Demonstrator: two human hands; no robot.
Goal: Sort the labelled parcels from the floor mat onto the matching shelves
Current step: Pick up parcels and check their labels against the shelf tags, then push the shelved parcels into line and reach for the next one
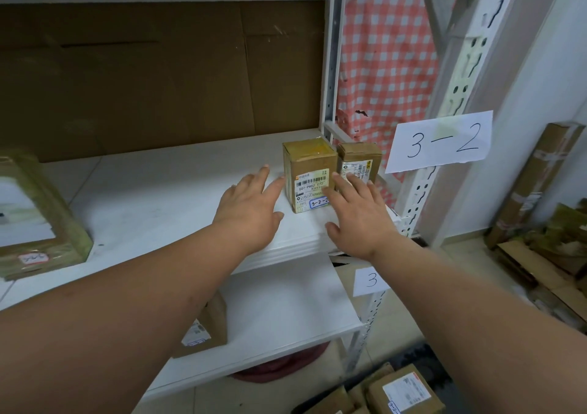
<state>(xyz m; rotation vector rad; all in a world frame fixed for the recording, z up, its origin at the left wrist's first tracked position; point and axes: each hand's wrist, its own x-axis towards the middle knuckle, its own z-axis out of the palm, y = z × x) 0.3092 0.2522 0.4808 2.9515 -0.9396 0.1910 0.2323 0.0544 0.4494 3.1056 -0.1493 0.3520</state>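
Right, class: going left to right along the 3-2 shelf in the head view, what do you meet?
Large taped parcel → left hand → box marked 3-2-2 → smaller box → paper sign 3-2. The right hand overlaps both boxes, so it is left out.

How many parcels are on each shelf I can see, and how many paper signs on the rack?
Parcels on shelf 3-2: 3 (box, smaller box beside it, large parcel at left)
Parcels on lower shelf: 1 (box)
Paper signs: 2 (3-2 sign, lower sign)
Total: 6
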